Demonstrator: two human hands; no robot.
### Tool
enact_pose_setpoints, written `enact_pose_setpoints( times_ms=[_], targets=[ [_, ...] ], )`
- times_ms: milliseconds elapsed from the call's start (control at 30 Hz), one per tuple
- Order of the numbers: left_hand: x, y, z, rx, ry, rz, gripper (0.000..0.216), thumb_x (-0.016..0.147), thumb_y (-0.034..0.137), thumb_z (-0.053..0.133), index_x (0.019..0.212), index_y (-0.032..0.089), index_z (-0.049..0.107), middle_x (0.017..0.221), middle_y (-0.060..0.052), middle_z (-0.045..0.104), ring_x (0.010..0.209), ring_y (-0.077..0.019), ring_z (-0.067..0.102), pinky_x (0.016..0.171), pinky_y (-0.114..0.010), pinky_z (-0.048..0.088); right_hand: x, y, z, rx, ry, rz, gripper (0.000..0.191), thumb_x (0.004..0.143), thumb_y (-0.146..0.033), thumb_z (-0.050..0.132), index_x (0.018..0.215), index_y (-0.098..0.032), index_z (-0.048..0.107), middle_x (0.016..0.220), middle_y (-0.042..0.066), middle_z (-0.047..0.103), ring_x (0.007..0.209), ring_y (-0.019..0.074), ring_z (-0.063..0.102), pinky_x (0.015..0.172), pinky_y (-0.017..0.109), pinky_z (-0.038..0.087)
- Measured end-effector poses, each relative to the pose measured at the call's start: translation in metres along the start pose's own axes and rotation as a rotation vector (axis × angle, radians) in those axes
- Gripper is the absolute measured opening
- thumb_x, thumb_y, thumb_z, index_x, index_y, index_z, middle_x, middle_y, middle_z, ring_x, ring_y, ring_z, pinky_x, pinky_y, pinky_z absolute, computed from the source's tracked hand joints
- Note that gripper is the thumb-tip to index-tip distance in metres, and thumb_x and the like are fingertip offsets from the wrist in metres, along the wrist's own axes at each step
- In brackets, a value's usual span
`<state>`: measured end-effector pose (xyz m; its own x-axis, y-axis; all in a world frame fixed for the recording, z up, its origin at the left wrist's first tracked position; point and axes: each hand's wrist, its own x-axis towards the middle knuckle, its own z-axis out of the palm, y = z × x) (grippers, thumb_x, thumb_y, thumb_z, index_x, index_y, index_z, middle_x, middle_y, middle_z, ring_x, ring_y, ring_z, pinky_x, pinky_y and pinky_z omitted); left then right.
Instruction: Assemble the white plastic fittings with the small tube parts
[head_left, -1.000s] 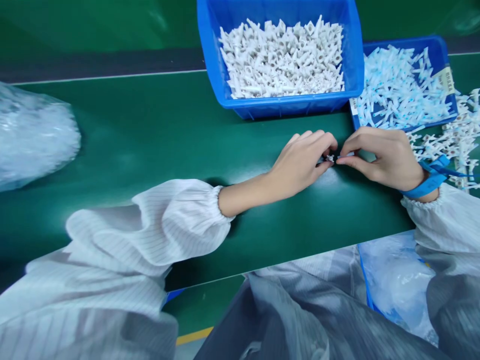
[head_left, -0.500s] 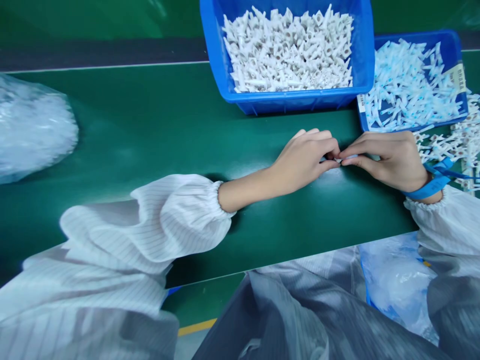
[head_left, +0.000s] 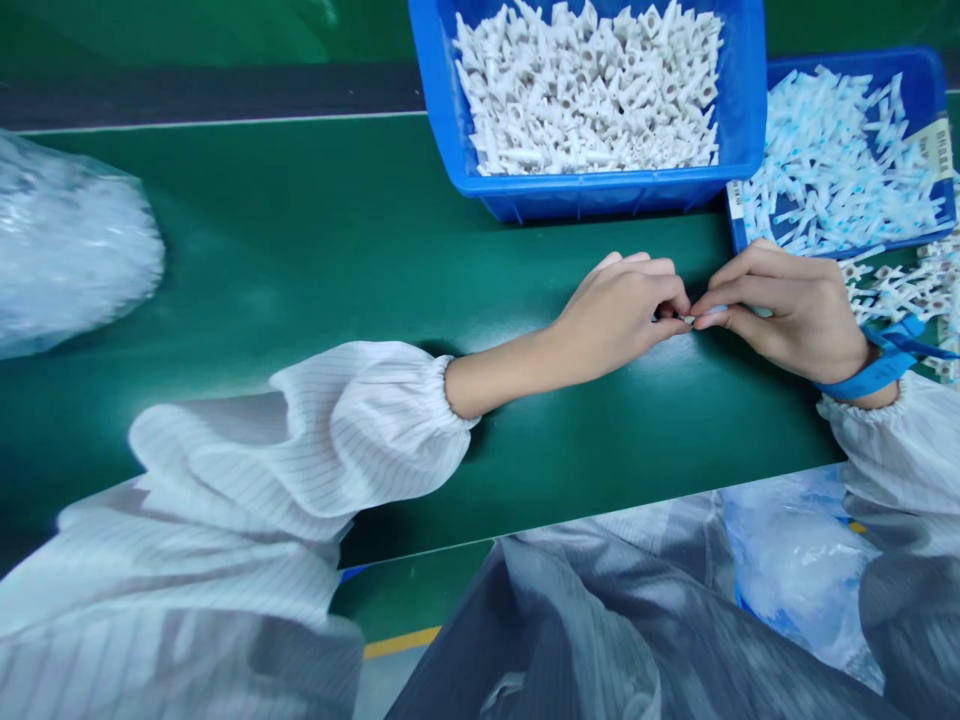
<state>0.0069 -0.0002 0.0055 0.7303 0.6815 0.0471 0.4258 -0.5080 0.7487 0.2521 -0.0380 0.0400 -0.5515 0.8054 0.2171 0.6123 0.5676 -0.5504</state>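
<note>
Above the green work surface [head_left: 300,250] my two hands meet fingertip to fingertip. My left hand [head_left: 619,315] is closed in a pinch on a small white plastic piece [head_left: 688,320], mostly hidden by the fingers. Thumb and fingers of my right hand [head_left: 799,305] close on a small translucent bluish tube [head_left: 716,309], whose end lies at the white piece. Whether the two parts are joined, I cannot tell. Just behind the hands stands a deep blue bin [head_left: 592,190] full of white plastic pieces [head_left: 585,90].
A shallow blue tray [head_left: 885,62] at the right holds blue-tipped translucent tubes [head_left: 825,150]. Loose white pieces [head_left: 892,290] lie beside my right wrist. On the left rests a clear plastic bag [head_left: 75,250] of pale parts. Another bag [head_left: 795,560] is below the table edge.
The whole view has shifted slightly, putting bins and hands a little further right. The fingers of my right hand are raised a bit more at the knuckles; both pinches stay together.
</note>
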Motion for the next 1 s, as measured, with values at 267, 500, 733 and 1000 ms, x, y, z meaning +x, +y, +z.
enact_pose_setpoints(
  times_ms=[267,500,733,1000],
  targets=[
    [0.002,-0.001,0.002,-0.024,0.011,0.013,0.023,0.111,0.039,0.082,0.097,0.021,0.081,0.104,-0.004,0.080,0.109,-0.0264,0.076,0.101,-0.040,0.046,0.000,-0.007,-0.001,0.013,-0.041,0.071,0.026,0.117,-0.041,0.069,0.107,-0.045,0.093,0.110,0.003,0.086,0.098,0.0290,0.081,0.092,0.050,0.069],
    [0.004,0.000,0.005,-0.013,0.017,0.001,0.029,0.112,0.044,0.082,0.096,0.021,0.081,0.103,-0.004,0.081,0.110,-0.0270,0.076,0.100,-0.040,0.046,0.003,-0.014,-0.004,-0.033,-0.071,0.033,0.034,0.119,-0.036,0.061,0.110,-0.047,0.092,0.111,0.003,0.085,0.101,0.0288,0.081,0.092,0.049,0.068],
    [0.004,-0.006,0.005,-0.029,0.025,0.043,0.028,0.112,0.047,0.080,0.100,0.022,0.082,0.104,-0.004,0.081,0.113,-0.0270,0.076,0.102,-0.041,0.050,0.012,-0.016,-0.011,-0.140,-0.169,0.017,0.041,0.122,-0.040,0.051,0.105,-0.037,0.088,0.109,0.004,0.086,0.100,0.0271,0.079,0.089,0.045,0.067],
    [0.009,-0.008,0.004,-0.002,-0.013,0.030,0.018,0.109,0.035,0.080,0.098,0.021,0.078,0.103,-0.004,0.079,0.111,-0.0273,0.075,0.102,-0.041,0.050,0.017,-0.015,-0.012,-0.135,-0.219,-0.016,0.033,0.117,-0.028,0.054,0.096,-0.032,0.078,0.107,0.002,0.084,0.098,0.0242,0.078,0.089,0.039,0.064]
  ],
)
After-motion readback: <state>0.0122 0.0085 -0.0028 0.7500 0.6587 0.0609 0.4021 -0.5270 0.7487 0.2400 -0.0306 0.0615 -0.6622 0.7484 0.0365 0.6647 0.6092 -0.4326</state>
